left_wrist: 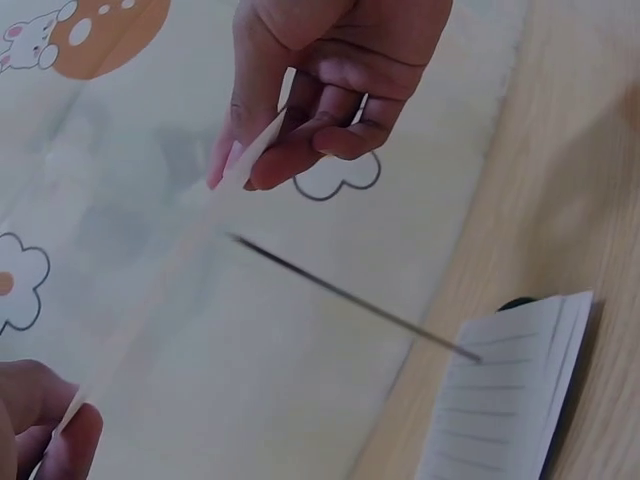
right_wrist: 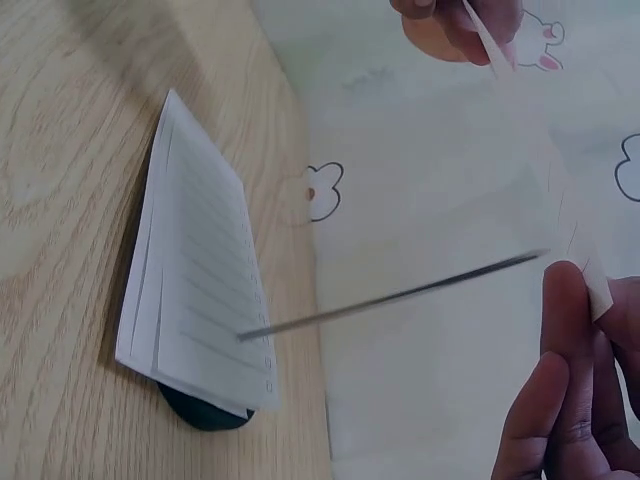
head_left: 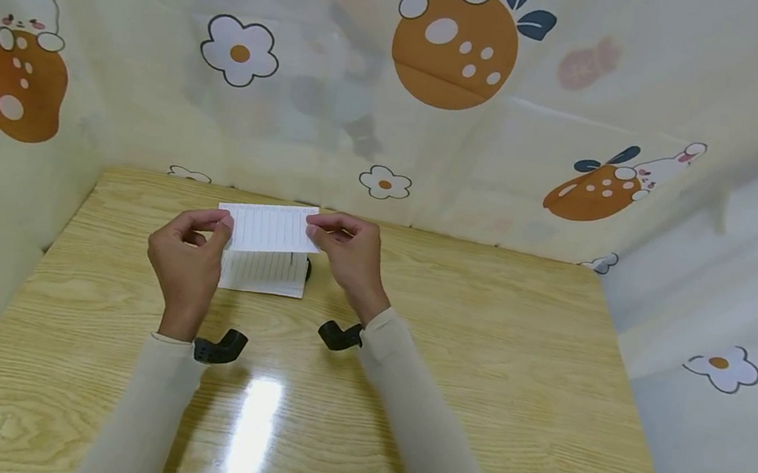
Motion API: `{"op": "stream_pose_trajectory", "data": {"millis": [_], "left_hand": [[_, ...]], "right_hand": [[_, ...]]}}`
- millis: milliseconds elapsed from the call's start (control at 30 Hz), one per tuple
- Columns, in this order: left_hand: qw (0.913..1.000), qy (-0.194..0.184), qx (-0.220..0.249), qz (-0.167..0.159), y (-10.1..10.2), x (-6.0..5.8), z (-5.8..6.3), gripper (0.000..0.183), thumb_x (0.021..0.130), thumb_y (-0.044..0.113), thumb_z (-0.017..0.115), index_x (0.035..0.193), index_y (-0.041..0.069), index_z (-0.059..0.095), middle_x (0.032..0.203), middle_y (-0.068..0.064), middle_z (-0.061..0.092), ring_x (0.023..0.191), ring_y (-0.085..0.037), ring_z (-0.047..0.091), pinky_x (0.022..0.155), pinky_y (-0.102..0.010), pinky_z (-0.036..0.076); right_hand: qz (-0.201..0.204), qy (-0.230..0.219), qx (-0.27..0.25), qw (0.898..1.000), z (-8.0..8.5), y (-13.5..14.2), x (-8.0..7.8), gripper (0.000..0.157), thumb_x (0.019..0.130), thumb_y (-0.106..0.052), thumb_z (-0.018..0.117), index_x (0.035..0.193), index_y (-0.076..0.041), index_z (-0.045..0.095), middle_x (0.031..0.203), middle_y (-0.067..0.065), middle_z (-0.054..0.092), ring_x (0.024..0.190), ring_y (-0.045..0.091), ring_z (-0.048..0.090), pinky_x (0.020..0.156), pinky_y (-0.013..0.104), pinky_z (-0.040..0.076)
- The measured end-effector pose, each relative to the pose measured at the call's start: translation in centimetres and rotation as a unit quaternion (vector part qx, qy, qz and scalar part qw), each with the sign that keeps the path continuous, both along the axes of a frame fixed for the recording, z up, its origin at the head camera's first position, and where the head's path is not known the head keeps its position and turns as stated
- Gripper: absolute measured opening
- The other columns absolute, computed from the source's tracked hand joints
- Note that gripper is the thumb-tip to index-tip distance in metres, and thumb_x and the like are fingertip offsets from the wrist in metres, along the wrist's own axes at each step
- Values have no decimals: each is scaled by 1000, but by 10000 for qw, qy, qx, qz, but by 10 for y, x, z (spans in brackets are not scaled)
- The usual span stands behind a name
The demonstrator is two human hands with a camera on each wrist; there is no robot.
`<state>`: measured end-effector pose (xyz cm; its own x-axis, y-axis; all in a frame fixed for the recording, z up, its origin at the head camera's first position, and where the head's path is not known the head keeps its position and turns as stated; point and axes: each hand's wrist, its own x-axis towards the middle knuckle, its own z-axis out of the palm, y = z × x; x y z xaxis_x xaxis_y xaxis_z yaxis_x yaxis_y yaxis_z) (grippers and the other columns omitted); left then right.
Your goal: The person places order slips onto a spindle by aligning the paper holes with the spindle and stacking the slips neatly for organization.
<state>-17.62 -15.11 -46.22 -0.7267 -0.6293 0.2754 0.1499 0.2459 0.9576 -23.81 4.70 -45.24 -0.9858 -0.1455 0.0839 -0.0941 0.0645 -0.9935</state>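
Observation:
A white lined paper slip point(head_left: 269, 227) is held up by its two short ends. My left hand point(head_left: 191, 256) pinches its left end between thumb and fingers, and my right hand point(head_left: 349, 257) pinches the right end. Just below and nearer me, a stack of lined slips point(head_left: 261, 274) lies impaled on a bill spike, whose thin metal rod point(right_wrist: 390, 298) rises through the sheets. In both wrist views the rod's tip comes close to the held slip; whether they touch I cannot tell. The spike's dark round base point(right_wrist: 205, 410) mostly hides under the stack.
The wood-grain table point(head_left: 511, 390) stretches to the right and toward me. Behind it and at both sides hangs a cream curtain point(head_left: 307, 126) printed with rabbits, fruit and flowers. Black camera mounts point(head_left: 341, 336) stick inward from both wrists.

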Motion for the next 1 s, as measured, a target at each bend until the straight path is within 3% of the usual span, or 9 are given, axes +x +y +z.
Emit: {"op": "stream_pose_trajectory", "data": {"millis": [267, 400, 467, 733, 1000], "left_hand": [[9997, -202, 132, 35, -5, -3, -2, 13, 86, 19, 76, 93, 9, 80, 80, 0, 70, 62, -15, 47, 58, -24, 34], [9992, -344, 218, 54, -6, -4, -7, 11, 86, 19, 76, 92, 11, 80, 80, 1, 70, 63, -14, 47, 59, -24, 34], [9989, -361, 284, 74, -7, -5, -8, 9, 86, 19, 76, 91, 13, 80, 80, 1, 70, 63, -13, 47, 58, -24, 34], [9991, -319, 283, 35, -11, -9, -3, 17, 86, 21, 76, 98, 9, 79, 83, 0, 69, 64, -15, 46, 59, -24, 34], [9973, -680, 283, 26, -14, -9, -11, 18, 87, 24, 75, 100, 12, 80, 84, 2, 69, 65, -13, 47, 59, -24, 34]], "right_hand": [[-21, -140, 4, 9999, -10, -5, -5, 12, 84, -15, 80, 95, -12, 78, 99, 4, 74, 83, 18, 70, 78, 34, 58], [-21, -257, 27, 9997, -12, -6, -4, 12, 84, -14, 80, 95, -12, 78, 99, 4, 73, 83, 17, 70, 75, 30, 57], [-2, -255, 16, 9997, -12, -7, -4, 11, 84, -14, 80, 95, -13, 78, 100, 4, 73, 83, 18, 70, 77, 33, 58], [22, -175, -49, 9998, -5, -11, -8, 10, 84, -15, 80, 94, -15, 78, 102, 2, 74, 83, 17, 70, 72, 27, 55], [-45, -447, -78, 9990, -10, -14, -8, 10, 84, -14, 79, 94, -14, 79, 100, 2, 75, 83, 17, 69, 85, 48, 57]]}}
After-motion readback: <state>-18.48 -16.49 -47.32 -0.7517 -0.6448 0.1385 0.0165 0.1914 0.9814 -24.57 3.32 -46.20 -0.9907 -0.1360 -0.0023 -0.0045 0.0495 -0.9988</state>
